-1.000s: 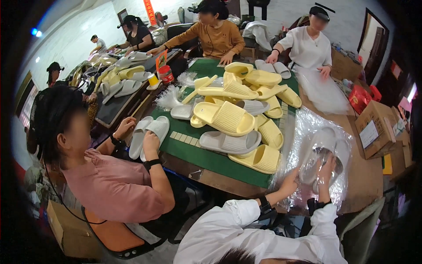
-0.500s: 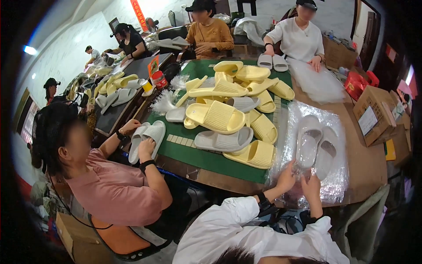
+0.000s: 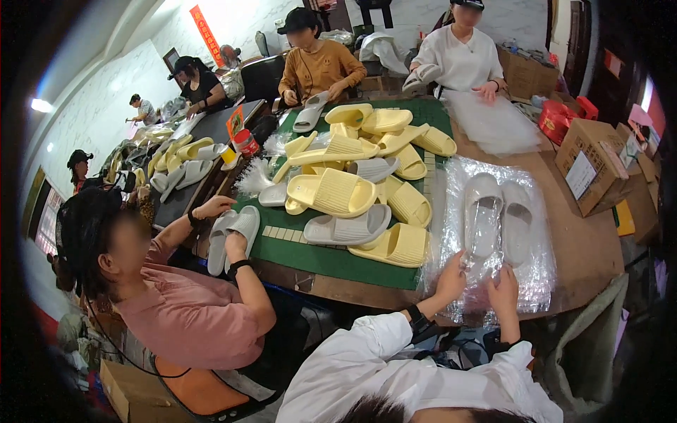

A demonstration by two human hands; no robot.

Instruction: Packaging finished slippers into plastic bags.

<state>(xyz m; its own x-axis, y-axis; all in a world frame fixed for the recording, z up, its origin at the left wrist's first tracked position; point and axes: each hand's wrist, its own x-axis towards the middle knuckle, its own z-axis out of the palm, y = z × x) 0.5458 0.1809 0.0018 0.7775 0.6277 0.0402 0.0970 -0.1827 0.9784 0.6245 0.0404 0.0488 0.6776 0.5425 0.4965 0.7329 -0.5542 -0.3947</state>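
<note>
A pair of pale grey slippers, the left one (image 3: 484,213) and the right one (image 3: 517,227), lies side by side in a clear plastic bag (image 3: 486,273) on a stack of shiny bags. At the bag's near edge, my left hand (image 3: 451,278) pinches the film below the left slipper's heel. My right hand (image 3: 503,290) grips the same edge below the right slipper, fingers bent. Neither hand touches the slippers directly, as far as I can see. The fingertips are partly lost in the glare of the film.
Yellow slippers (image 3: 333,190) and several grey ones are heaped on a green mat (image 3: 282,255) to my left. Beside me a co-worker in pink handles grey slippers (image 3: 234,236). Flat plastic bags (image 3: 486,123) lie at the far side. A cardboard box (image 3: 592,169) stands at the right.
My hands have moved slightly apart at the bag's edge, and the two slippers lie more evenly side by side. Across the table, one co-worker has raised the grey slippers; another holds one over the mat.
</note>
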